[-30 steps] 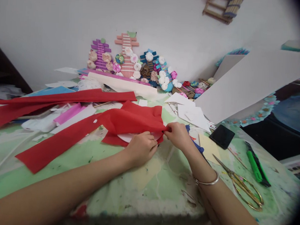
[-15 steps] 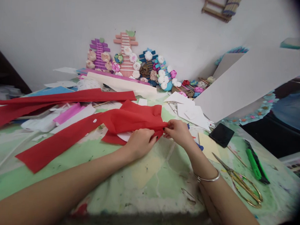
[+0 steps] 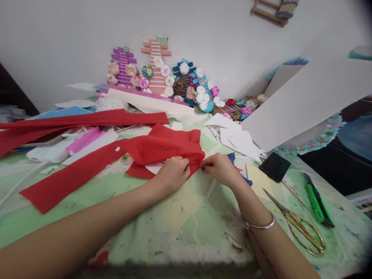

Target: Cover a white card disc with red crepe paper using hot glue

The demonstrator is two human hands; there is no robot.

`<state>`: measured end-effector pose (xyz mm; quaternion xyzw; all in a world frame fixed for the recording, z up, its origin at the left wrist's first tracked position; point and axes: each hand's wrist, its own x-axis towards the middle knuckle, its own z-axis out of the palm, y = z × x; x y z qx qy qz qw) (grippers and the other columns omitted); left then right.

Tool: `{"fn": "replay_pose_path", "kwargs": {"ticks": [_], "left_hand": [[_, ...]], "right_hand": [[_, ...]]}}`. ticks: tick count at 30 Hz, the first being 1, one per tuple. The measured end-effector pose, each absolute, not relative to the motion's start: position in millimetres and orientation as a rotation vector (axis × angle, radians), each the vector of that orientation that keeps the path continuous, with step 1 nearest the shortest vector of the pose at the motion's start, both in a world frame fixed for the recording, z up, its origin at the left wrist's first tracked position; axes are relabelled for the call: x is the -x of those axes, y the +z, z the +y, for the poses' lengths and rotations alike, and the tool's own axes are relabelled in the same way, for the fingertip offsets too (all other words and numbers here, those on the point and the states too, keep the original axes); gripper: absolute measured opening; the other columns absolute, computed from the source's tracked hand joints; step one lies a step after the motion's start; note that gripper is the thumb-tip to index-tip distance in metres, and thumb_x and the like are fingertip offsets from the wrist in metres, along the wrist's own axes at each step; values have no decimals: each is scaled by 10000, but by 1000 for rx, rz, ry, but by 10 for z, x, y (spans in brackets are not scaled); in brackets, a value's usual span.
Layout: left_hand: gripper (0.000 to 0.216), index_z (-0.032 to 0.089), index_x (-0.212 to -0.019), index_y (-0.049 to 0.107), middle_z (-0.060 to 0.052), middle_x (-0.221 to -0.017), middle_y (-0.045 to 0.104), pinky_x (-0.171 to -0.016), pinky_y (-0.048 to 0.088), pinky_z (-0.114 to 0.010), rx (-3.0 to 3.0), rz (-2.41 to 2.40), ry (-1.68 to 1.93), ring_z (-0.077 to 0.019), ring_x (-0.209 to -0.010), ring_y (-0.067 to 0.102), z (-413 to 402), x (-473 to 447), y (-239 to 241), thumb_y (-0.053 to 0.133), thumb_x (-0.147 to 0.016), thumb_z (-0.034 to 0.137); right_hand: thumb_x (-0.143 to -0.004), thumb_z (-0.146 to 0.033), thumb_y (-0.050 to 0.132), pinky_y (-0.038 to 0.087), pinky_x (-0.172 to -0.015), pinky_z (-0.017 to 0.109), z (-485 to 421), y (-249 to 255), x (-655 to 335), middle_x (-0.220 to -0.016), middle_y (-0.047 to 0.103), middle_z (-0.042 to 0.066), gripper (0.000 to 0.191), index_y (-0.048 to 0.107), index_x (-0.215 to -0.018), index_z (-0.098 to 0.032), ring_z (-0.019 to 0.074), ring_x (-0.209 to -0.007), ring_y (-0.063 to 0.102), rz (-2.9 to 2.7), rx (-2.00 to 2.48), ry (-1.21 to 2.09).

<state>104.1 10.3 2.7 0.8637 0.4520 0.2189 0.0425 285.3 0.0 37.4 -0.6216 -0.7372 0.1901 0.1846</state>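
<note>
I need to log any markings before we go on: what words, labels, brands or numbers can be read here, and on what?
None can be read. The black phone shows a dark blank face, the green marker and scissors show no legible print, and the red crepe paper is plain.

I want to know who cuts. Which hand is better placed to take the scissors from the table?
The right hand, probably. The scissors lie on the table beside the right forearm, while the left hand pinches the red paper farther away.
</note>
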Motion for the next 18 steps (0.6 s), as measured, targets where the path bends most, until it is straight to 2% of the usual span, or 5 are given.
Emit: {"fn": "replay_pose_path", "kwargs": {"ticks": [3, 5, 9, 14, 18], "left_hand": [[217, 154, -675, 585, -72, -698, 624, -594, 366, -286, -2645, 1400, 638, -185, -658, 576, 95, -1045, 27, 471, -855, 195], [209, 154, -692, 585, -68, -710, 618, -607, 374, -289, -2640, 1418, 613, -188, -673, 578, 83, -1050, 37, 464, -859, 186], [183, 152, -735, 581, -62, -744, 604, -617, 387, -291, -2637, 1430, 586, -190, -695, 579, 54, -1056, 61, 453, -864, 169], [121, 154, -810, 548, -64, -809, 600, -644, 418, -302, -2620, 1430, 622, -199, -731, 584, 36, -1057, 52, 442, -869, 154], [115, 150, -941, 500, -61, -858, 606, -659, 441, -305, -2573, 1424, 642, -202, -749, 597, 22, -1058, 42, 419, -868, 116]], "right_hand": [[-670, -79, 560, 396, -575, 234, 1, 378, -2842, -586, 690, 4, 188, 716, -650, -181, 151, -596, 615, -2022, 1839, 417], [-720, -170, 590, 401, -598, 246, 17, 362, -2844, -609, 691, 23, 119, 707, -698, -172, 163, -621, 620, -1947, 1864, 356], [-739, -285, 636, 395, -613, 254, 71, 274, -2815, -699, 698, 36, 135, 686, -794, -172, 169, -661, 616, -1866, 1757, 367], [-747, -245, 577, 372, -602, 271, 145, 162, -2746, -668, 660, 32, 129, 618, -646, -174, 163, -628, 567, -1765, 1680, 338], [-709, -208, 560, 398, -578, 247, 150, 165, -2775, -703, 664, 9, 72, 614, -672, -178, 136, -603, 567, -1735, 1619, 443]]}}
